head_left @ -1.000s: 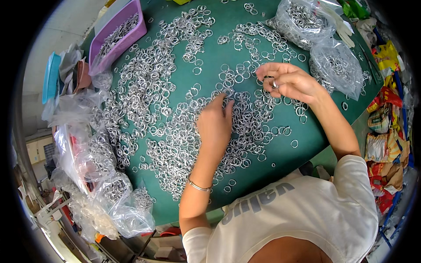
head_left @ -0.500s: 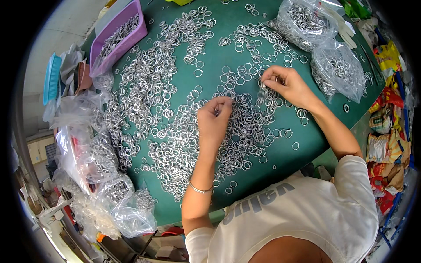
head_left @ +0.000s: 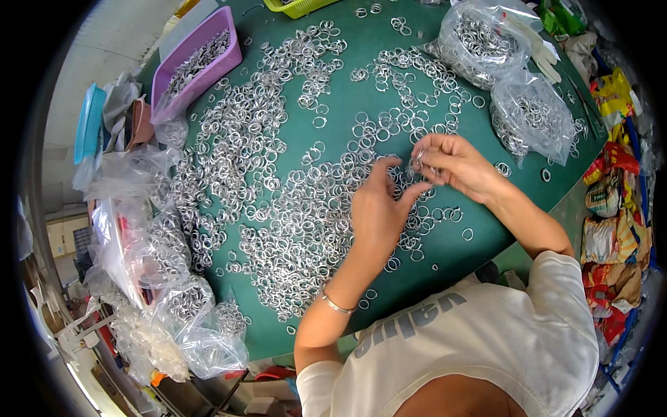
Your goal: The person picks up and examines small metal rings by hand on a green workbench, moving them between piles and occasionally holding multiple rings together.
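Many silvery metal rings (head_left: pixel 299 236), which look like ring clamps, lie in a broad heap on the green tabletop (head_left: pixel 445 271). My left hand (head_left: pixel 379 208) is over the right part of this heap, thumb and forefinger spread apart, with nothing visible between them. Close beside it, my right hand (head_left: pixel 462 167) has its fingers closed around a few metal rings, which poke out at the fingertips. The left fingertips point toward those held rings; slight blur hides whether they touch. A bracelet (head_left: pixel 337 304) circles my left wrist.
More rings lie loose at the far left. A purple bin (head_left: pixel 226 62) of small metal pieces stands at the back left, near a yellow-green basket (head_left: pixel 299 5). Clear bags of rings (head_left: pixel 531 115) sit at the right, and plastic bags (head_left: pixel 208 340) line the left edge.
My left hand has moved right toward my right hand, and its fingers have opened from a pinch. My right hand has come slightly nearer, with rings in its fingers.
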`<move>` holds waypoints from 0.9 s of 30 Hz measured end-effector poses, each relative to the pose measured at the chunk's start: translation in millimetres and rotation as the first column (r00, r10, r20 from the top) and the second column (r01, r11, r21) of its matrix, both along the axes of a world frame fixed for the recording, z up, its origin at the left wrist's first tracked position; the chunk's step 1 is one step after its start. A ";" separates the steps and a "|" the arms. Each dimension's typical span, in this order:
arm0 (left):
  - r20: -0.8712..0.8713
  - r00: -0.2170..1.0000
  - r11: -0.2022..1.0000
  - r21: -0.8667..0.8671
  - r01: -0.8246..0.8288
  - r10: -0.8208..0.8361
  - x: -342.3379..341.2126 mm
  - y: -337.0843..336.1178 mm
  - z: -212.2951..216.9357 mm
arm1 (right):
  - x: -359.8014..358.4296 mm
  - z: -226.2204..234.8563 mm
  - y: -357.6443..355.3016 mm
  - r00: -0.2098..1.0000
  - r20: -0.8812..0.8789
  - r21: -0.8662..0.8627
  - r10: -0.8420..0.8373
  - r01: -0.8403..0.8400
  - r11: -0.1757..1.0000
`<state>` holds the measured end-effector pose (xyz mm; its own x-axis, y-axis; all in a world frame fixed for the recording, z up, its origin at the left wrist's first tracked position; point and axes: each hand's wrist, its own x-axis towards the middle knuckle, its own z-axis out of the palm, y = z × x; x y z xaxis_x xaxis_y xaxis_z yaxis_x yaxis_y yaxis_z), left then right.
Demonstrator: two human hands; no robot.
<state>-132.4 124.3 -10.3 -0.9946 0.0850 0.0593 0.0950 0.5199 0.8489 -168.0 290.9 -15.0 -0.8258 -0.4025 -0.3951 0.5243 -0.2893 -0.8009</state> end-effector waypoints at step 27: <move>0.161 0.982 0.888 0.459 0.010 -0.094 2.3 -3.5 -0.2 | 28.8 12.9 0.0 0.983 -0.148 0.003 -0.111 0.113 0.994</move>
